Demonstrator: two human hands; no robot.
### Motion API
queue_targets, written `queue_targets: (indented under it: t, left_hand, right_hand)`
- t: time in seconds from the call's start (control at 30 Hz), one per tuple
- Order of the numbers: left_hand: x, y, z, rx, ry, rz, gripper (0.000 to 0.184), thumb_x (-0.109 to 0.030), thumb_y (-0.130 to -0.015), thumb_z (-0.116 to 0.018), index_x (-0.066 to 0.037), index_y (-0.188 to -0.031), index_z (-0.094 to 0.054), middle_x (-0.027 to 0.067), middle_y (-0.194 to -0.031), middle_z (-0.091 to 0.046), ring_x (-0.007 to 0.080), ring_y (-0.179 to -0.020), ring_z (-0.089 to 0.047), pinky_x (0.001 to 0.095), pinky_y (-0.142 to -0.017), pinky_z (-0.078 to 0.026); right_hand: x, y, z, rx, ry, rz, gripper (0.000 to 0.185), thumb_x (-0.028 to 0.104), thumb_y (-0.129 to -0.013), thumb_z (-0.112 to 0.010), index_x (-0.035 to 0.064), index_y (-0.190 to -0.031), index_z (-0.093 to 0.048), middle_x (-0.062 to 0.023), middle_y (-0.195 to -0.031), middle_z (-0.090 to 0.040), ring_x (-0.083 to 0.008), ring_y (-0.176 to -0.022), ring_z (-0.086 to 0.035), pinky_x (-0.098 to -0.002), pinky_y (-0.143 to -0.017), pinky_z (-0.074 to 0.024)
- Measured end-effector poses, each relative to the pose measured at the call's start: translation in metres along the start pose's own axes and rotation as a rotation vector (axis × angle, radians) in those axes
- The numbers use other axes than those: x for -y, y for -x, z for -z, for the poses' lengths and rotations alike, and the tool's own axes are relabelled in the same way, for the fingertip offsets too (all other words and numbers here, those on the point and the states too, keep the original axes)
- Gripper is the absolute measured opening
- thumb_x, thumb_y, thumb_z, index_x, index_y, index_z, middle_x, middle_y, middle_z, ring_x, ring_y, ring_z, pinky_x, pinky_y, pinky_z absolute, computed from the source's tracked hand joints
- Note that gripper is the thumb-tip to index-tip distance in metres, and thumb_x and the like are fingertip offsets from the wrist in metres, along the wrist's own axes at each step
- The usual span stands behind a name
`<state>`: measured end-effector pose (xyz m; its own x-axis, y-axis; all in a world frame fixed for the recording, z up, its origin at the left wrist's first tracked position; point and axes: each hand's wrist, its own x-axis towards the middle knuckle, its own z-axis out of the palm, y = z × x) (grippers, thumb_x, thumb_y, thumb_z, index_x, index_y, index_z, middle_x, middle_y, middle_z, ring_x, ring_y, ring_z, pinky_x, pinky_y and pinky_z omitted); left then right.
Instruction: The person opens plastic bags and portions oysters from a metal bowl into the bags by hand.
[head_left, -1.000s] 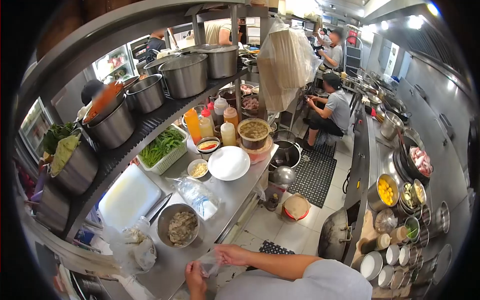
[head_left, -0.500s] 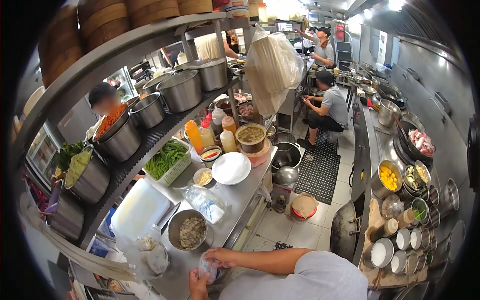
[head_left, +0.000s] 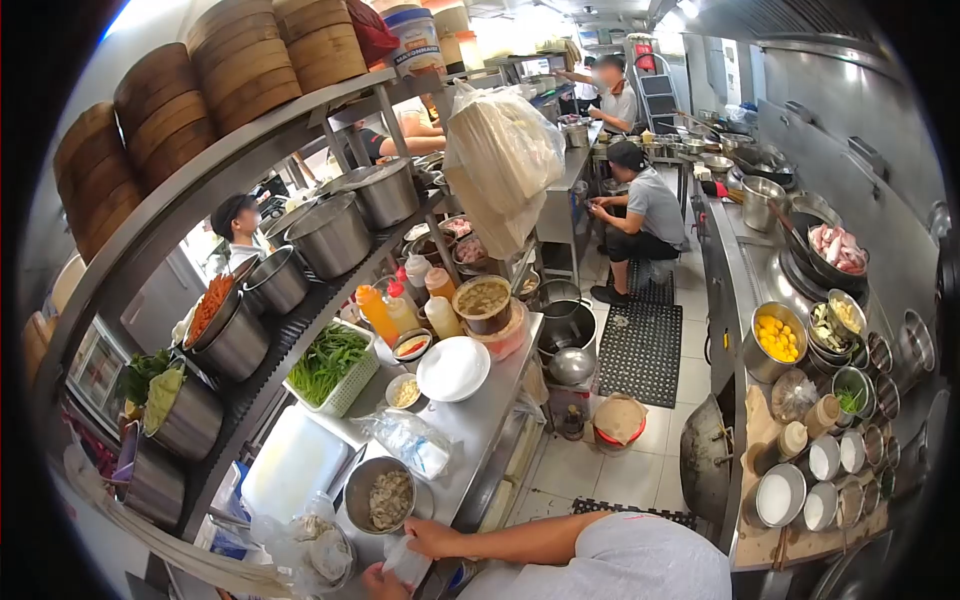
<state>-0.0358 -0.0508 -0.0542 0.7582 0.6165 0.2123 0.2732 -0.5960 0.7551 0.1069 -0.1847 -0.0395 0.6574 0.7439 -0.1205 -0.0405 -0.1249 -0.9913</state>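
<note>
My right hand (head_left: 432,538) is closed on a small clear plastic bag (head_left: 405,562) at the front edge of the steel counter. My left hand (head_left: 385,582), partly cut off by the bottom of the view, has its fingers closed at the bag's other side. Just beyond them stands a steel bowl (head_left: 366,482) of greyish, wet-looking pieces, perhaps raw meat or seafood. Left of it, a container lined with clear plastic (head_left: 325,560) holds pale, bagged contents. What is inside the bag in my hands is hard to see.
A white cutting board (head_left: 295,465), a plastic package (head_left: 415,440), white plates (head_left: 453,368) and a basket of greens (head_left: 335,365) share the counter. A shelf of steel pots (head_left: 328,235) runs along the left. One person crouches (head_left: 640,215) in the aisle; others work farther back.
The view has tilted and shifted. My hands, still on the plastic bag, now appear lower, with the left one more cut off.
</note>
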Motion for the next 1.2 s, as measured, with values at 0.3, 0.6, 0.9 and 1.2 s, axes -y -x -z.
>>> queue_targets:
  t: [0.3,0.6,0.9,1.2]
  left_hand:
    - [-0.081,0.010,0.011,0.072,-0.121,0.173,0.033,-0.020,-0.085,-0.051,0.001,-0.111,-0.055,0.0237,-0.105,-0.060,0.0351,-0.097,-0.056,0.0412,-0.085,-0.042]
    - [-0.021,0.003,-0.004,-0.079,0.138,0.267,0.024,-0.018,-0.085,-0.048,0.001,-0.092,-0.061,0.0168,-0.081,-0.062,0.0287,-0.071,-0.056,0.0397,-0.067,-0.044]
    - [-0.019,0.023,0.006,-0.093,0.212,0.464,0.030,-0.020,-0.083,-0.053,0.001,-0.103,-0.063,0.0169,-0.093,-0.066,0.0242,-0.084,-0.063,0.0311,-0.077,-0.046]
    - [-0.057,-0.019,-0.033,0.128,0.093,0.092,0.028,-0.022,-0.084,-0.055,-0.004,-0.103,-0.064,0.0180,-0.105,-0.062,0.0332,-0.095,-0.060,0.0366,-0.084,-0.046]
  right_hand:
    - [0.000,0.015,0.006,-0.190,0.488,0.385,0.035,0.018,-0.078,-0.059,0.0101,-0.110,-0.046,-0.0149,-0.092,-0.059,-0.0277,-0.082,-0.062,-0.0417,-0.073,-0.0490]
    - [0.022,0.030,0.000,0.550,1.087,0.328,0.055,0.025,-0.081,-0.052,0.0070,-0.132,-0.040,-0.0200,-0.100,-0.063,-0.0324,-0.080,-0.065,-0.0457,-0.062,-0.0508]
    - [0.061,-0.004,0.006,0.758,0.613,0.318,0.029,0.028,-0.084,-0.056,0.0127,-0.108,-0.061,-0.0108,-0.094,-0.065,-0.0303,-0.087,-0.063,-0.0398,-0.076,-0.0492]
    - [0.054,-0.158,0.037,0.455,1.421,0.197,0.026,0.025,-0.081,-0.057,0.0064,-0.097,-0.065,-0.0127,-0.100,-0.064,-0.0290,-0.092,-0.061,-0.0403,-0.080,-0.0501]
